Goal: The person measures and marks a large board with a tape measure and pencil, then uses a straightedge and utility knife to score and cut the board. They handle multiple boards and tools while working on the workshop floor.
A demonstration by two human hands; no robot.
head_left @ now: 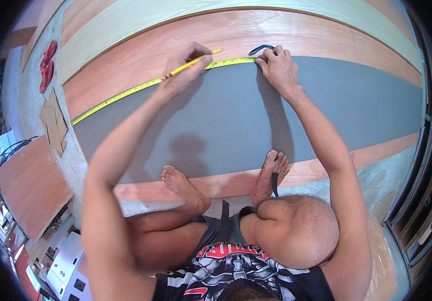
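One tape measure [138, 88] lies extended along the far edge of the gray sheet [216, 120], my right hand [279, 72] pinching its right part, my left hand [178, 78] gripping a pencil [185, 66]; no pencil mark discernible yet.

Yellow measuring tape [124, 94] stretches along the far edge of a grey sheet [346, 100]; a yellow pencil [185, 66] slants over the tape.

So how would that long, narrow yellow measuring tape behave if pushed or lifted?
The yellow measuring tape would probably feel light, being a narrow strip. It may sag, given the long stretch left of the right hand. It could slip sideways, lying along the flat grey sheet.
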